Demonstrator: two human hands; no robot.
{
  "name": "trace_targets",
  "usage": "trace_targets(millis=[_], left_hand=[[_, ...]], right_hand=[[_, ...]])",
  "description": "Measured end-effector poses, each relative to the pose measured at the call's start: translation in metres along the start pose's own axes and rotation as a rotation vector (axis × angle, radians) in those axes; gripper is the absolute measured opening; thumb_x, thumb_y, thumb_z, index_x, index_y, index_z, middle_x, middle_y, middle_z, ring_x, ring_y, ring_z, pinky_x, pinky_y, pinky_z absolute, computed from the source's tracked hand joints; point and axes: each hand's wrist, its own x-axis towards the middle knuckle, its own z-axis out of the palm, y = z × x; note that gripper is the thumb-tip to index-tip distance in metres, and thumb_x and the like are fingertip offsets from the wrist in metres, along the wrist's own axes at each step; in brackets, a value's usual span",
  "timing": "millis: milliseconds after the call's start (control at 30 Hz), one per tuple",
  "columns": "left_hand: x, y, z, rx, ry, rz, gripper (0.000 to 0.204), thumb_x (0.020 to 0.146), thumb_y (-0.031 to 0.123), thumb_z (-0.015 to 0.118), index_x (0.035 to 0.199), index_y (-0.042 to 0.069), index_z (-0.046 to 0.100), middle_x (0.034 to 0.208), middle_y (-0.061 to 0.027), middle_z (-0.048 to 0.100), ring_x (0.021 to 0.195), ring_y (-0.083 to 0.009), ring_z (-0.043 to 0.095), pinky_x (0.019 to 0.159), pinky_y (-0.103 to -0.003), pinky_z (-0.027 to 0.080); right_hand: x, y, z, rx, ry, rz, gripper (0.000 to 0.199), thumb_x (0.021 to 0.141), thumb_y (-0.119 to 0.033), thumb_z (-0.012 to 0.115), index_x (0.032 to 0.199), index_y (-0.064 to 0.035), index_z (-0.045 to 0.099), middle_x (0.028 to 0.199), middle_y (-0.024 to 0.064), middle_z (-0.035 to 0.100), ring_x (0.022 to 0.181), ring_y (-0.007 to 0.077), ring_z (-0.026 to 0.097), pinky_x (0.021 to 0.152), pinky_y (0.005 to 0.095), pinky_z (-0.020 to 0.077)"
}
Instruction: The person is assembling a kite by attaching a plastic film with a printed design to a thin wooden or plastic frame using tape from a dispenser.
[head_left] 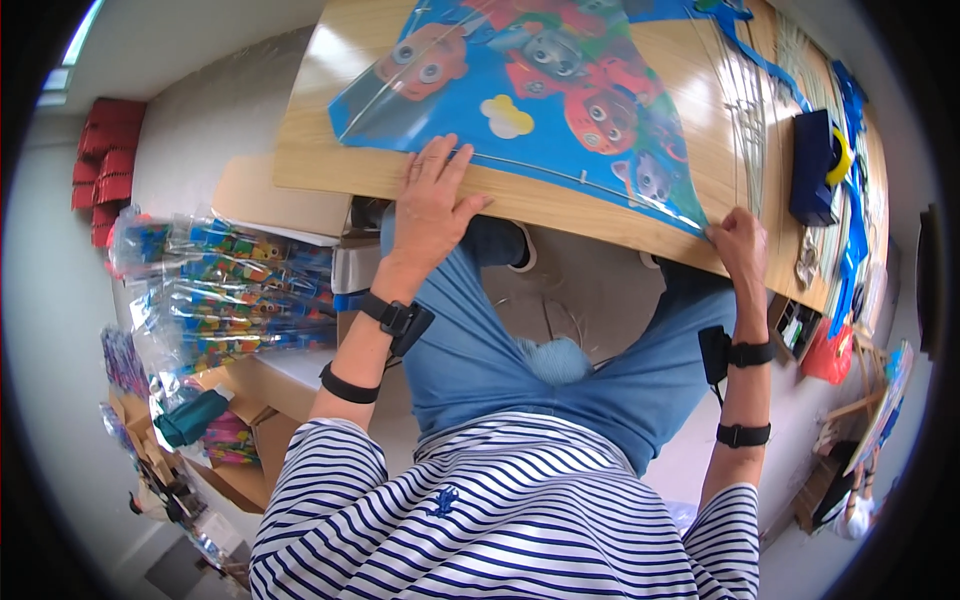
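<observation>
A blue kite [540, 120] printed with colourful cartoon figures lies flat on the light wooden table [315, 140]. A thin pale rod [540, 172] runs along its near edge, with a small clip-like piece partway. My left hand [435, 195] rests with its fingers stretched out over the kite's near edge, left of the middle. At the kite's right corner my right hand [738, 243] is closed in a pinch on the tip, where the rod ends. Its fingers partly hide that corner.
Several thin rods [745, 120] lie at the table's right. Beyond them are a dark blue tape dispenser [812, 170] with yellow tape and blue ribbon [850, 255]. Plastic-wrapped colourful packages [240, 290] are piled on the left, above a cardboard box [262, 450]. Red bundles [105, 160] stand by the wall.
</observation>
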Motion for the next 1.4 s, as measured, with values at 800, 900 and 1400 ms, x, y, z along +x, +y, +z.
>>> trace_targets(millis=[800,900,1400], left_hand=[[0.051,-0.069,0.001,-0.186,0.149,-0.307,0.023,0.064,0.014,0.084,0.072,0.008,0.062,0.072,-0.0032,0.062,0.073,-0.0244,0.057,0.068,-0.04,0.044],[0.052,-0.069,0.002,-0.167,0.137,-0.315,0.022,0.064,0.013,0.083,0.072,0.009,0.063,0.072,-0.0031,0.062,0.073,-0.0234,0.058,0.068,-0.039,0.045],[0.057,-0.075,0.001,-0.268,-0.027,-0.43,0.025,0.065,0.022,0.084,0.071,0.012,0.062,0.076,-0.0002,0.062,0.082,-0.0242,0.059,0.074,-0.043,0.038]], right_hand=[[-0.007,-0.308,0.097,0.437,-0.191,-0.814,0.005,0.069,-0.003,0.06,0.07,-0.0034,0.065,0.076,0.0187,0.066,0.076,0.0389,0.063,0.066,0.0485,0.0482],[-0.008,-0.302,0.097,0.462,-0.154,-0.926,0.005,0.072,-0.003,0.06,0.074,-0.0033,0.064,0.078,0.0177,0.065,0.077,0.0389,0.062,0.067,0.0489,0.0472],[-0.012,-0.262,0.087,0.416,-0.064,-1.026,0.002,0.078,-0.003,0.061,0.08,-0.0027,0.061,0.082,0.0141,0.062,0.08,0.0371,0.062,0.066,0.0477,0.0475]])
